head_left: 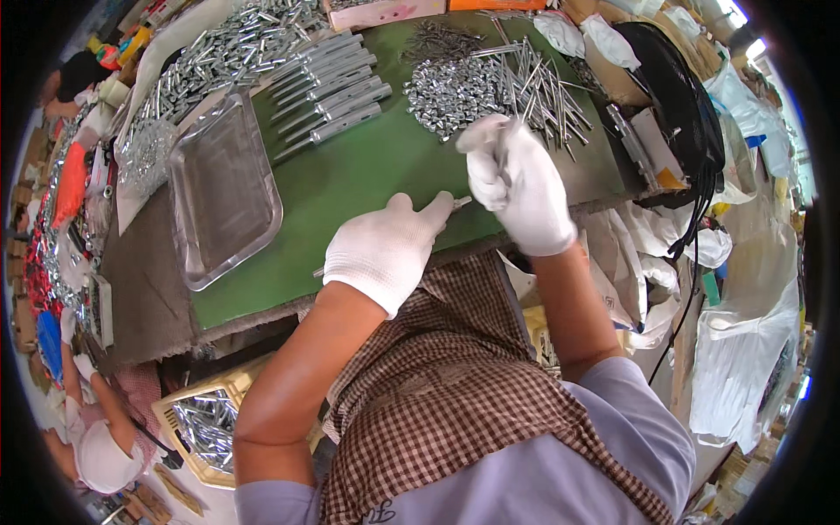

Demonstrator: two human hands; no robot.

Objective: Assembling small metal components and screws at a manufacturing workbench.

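Note:
My left hand (381,249), in a white knitted glove, is closed around a slim metal rod-like piece (462,203) above the near edge of the green work mat (324,188). The piece's thin end sticks out on the left, its tip past the fingertips on the right. My right hand (523,185), gloved too and smeared by motion, is raised just right of it with curled fingers. Something greyish shows between them, too blurred to name. Beyond it lie a heap of small silver metal fittings (451,94) and a pile of thin metal rods (547,101).
Several metal cylinders with thin rods (337,101) lie in a row beside an aluminium tray (223,197). Dark pins (442,41) and a large heap of metal tubes (227,52) lie farther back. A yellow crate (229,385) stands below; another person (105,446) works at left.

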